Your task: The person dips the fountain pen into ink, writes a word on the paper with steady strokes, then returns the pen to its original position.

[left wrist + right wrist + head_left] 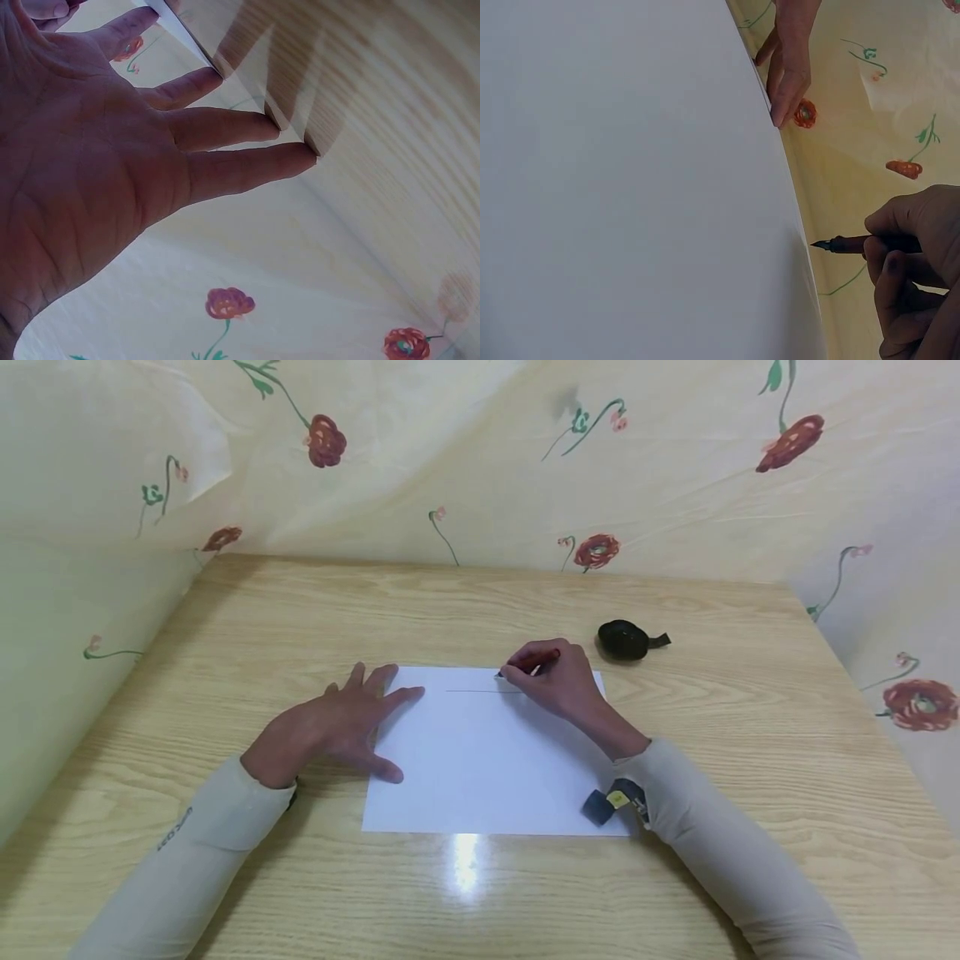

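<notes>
A white sheet of paper (pixel 480 760) lies on the wooden table, with one thin straight line (pixel 482 692) across its upper part. My right hand (pixel 558 681) pinches a dark red fountain pen (pixel 542 660) between thumb and fingers. In the right wrist view the metal nib (pixel 822 244) points at the sheet; from the head its tip shows just above the line. At the sheet's left edge my left hand (pixel 345 718) is spread, fingers apart, fingertips on paper and table. The left wrist view shows its palm (pixel 97 150) and extended fingers.
A small black rounded object with a short tab (pixel 624 641) sits on the table (pixel 750 693) beyond the sheet's upper right corner. Flower-patterned cloth (pixel 480 460) hangs behind the table and along its sides. A dark wrist-worn device (pixel 617 802) overlaps the sheet's lower right corner.
</notes>
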### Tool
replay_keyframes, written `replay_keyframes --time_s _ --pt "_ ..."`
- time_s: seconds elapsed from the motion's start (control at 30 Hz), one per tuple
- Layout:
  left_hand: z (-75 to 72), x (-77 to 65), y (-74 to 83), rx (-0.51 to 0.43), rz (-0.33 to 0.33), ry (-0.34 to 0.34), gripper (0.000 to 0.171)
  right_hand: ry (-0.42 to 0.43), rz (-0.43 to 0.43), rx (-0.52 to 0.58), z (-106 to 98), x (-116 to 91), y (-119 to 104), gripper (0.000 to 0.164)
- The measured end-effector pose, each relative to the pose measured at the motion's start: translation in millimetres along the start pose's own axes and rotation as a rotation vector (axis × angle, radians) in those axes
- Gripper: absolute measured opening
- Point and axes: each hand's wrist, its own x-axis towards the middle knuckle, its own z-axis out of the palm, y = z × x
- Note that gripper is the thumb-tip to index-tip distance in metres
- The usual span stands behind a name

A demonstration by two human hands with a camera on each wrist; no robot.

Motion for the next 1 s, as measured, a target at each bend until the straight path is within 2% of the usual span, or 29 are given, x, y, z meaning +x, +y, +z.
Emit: replay_keyframes --time_s 0.63,1.0 --pt "2.9 -0.3 -0.9 0.011 0.005 0.009 0.114 0.025 -0.061 0.009 2.4 -2.9 5.4 0.009" --pt "6.6 -1.5 -1.3 0.020 0.002 0.018 0.114 0.007 -0.043 0.009 3.8 -5.4 5.0 0.012"
